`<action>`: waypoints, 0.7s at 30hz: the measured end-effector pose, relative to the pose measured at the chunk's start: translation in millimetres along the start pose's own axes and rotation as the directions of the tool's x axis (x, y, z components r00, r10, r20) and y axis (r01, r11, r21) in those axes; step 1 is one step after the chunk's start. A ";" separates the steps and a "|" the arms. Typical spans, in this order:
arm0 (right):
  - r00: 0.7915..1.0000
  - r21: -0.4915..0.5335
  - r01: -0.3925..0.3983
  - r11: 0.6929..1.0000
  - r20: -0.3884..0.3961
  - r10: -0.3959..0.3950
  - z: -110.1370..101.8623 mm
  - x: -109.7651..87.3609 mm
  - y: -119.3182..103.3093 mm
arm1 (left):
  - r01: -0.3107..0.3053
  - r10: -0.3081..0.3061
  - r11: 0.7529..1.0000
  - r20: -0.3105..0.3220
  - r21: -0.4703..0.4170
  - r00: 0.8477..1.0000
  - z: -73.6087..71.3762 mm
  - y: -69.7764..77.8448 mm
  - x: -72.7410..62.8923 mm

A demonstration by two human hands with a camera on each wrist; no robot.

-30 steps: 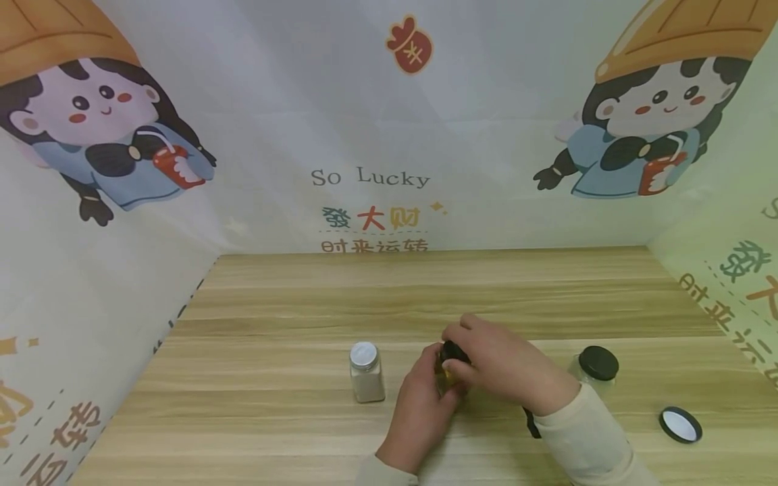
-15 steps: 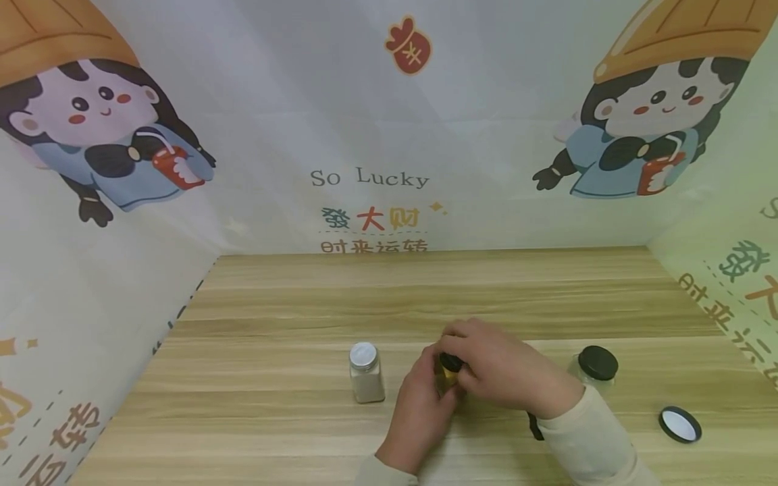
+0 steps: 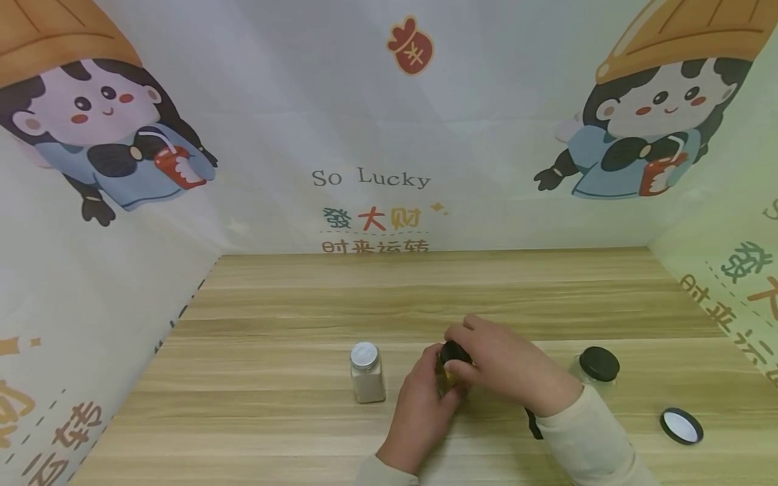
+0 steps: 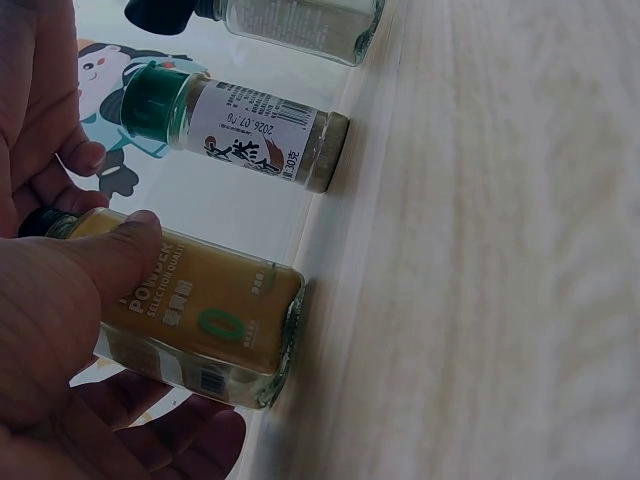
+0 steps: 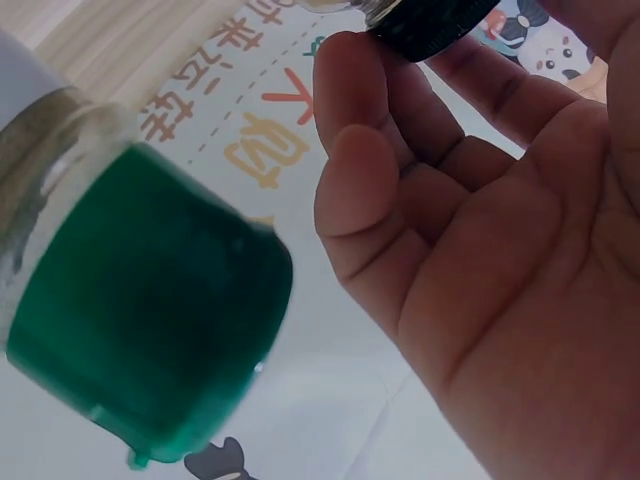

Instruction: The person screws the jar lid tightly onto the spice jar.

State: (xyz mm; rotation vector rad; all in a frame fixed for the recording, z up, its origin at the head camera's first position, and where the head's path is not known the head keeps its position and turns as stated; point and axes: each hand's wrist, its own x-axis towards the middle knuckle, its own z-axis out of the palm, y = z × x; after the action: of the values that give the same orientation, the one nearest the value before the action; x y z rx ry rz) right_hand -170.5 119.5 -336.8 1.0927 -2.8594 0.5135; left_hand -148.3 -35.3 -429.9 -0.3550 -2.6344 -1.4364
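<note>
My left hand (image 3: 422, 408) grips a square glass jar of yellow-brown powder (image 4: 215, 315) around its sides, the thumb across its printed label. The jar stands on the wooden table. My right hand (image 3: 513, 364) reaches over from the right and holds the jar's black lid (image 3: 456, 352) between thumb and fingers; the lid shows at the top of the right wrist view. Close by stands a spice bottle (image 4: 250, 130) with a green cap (image 5: 150, 300) and a white label, hidden behind the right hand in the head view.
To the left is a square bottle of pale powder (image 3: 367, 381) with a silver top. At the right are a clear jar with a black lid (image 3: 598, 364) and a loose black-rimmed lid (image 3: 681, 426), white inside up. Printed cloth (image 3: 267, 135) walls the table's back and sides.
Half a second ago the right hand's fingers and thumb had turned around the lid; now they have swung back, thumb in front. The left hand and the jar stay in place.
</note>
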 end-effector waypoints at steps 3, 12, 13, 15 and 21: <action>1.000 -0.007 -0.007 1.000 -0.003 0.007 0.3 -0.6 0.1 | 0.000 0.000 1.000 0.000 0.000 1.000 0.1 0.3 0.0; 0.994 -0.009 0.100 0.995 -0.039 -0.100 1.6 3.5 -2.3 | -0.015 0.015 0.999 -0.019 0.039 1.000 0.7 0.4 -0.3; 0.993 -0.006 0.110 0.994 -0.036 -0.110 1.5 3.7 -2.6 | -0.017 0.018 0.999 -0.022 0.040 1.000 0.6 0.5 -0.6; 0.993 -0.010 0.113 0.994 -0.026 -0.113 0.9 3.0 -3.1 | -0.017 0.018 0.999 -0.022 0.038 1.000 0.6 0.4 -0.7; 0.999 -0.013 0.045 0.999 -0.002 -0.045 -1.1 0.8 -2.7 | -0.003 0.003 1.000 -0.006 0.005 1.000 0.5 0.3 -0.6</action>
State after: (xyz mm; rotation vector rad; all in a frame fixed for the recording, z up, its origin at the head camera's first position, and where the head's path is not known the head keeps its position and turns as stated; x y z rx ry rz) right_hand -169.4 117.4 -334.8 1.1499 -2.8249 0.4928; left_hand -147.7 -34.9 -430.1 -0.3541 -2.6315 -1.4272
